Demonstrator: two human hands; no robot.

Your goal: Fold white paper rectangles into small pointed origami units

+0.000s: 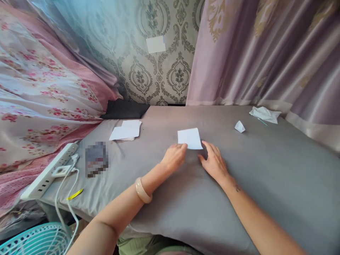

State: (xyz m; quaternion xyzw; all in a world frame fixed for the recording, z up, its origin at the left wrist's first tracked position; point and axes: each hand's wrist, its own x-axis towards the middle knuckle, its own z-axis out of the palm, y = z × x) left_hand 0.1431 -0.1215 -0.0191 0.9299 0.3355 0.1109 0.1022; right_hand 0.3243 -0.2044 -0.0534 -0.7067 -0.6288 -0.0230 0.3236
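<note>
A white sheet of paper (190, 137) lies near the middle of the grey-covered table. My left hand (175, 156), with a pale bangle (143, 190) on the wrist, is closed on the sheet's near left corner. Beside the near right corner is my right hand (214, 161), its thumb and fingers apart and nothing between them. A folded white paper piece (239, 126) stands off to the right. On the left side rests a small stack of white paper (125, 130).
A white power strip (50, 171) with cables runs along the left edge, near a yellow strip (75, 194) and a blurred-out item (96, 159). Black cloth (126, 108) lies at the back left. Crumpled white paper (265, 114) sits back right. A turquoise fan (35, 239) stands below left.
</note>
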